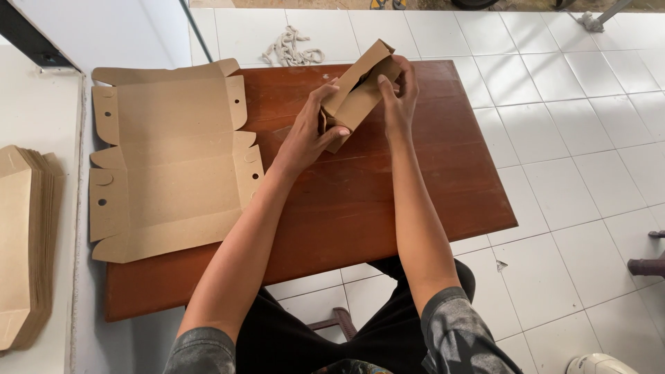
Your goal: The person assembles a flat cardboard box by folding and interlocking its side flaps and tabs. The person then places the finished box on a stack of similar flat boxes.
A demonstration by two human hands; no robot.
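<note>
Both hands hold a brown cardboard box piece (pixel 359 88), partly folded, tilted up above the far part of a reddish wooden table (pixel 360 201). My left hand (pixel 308 131) grips its lower end, thumb across the front. My right hand (pixel 400 93) holds its upper right side, with fingers curled around the edge. A flat, unfolded brown cardboard box blank (pixel 170 156) with tabs and small holes lies on the table's left part, overhanging the left edge.
A stack of flat brown cardboard pieces (pixel 24 242) sits on a white surface at far left. A bundle of pale rope (pixel 291 48) lies on the white tiled floor beyond the table. A dark furniture leg (pixel 648 264) shows at right.
</note>
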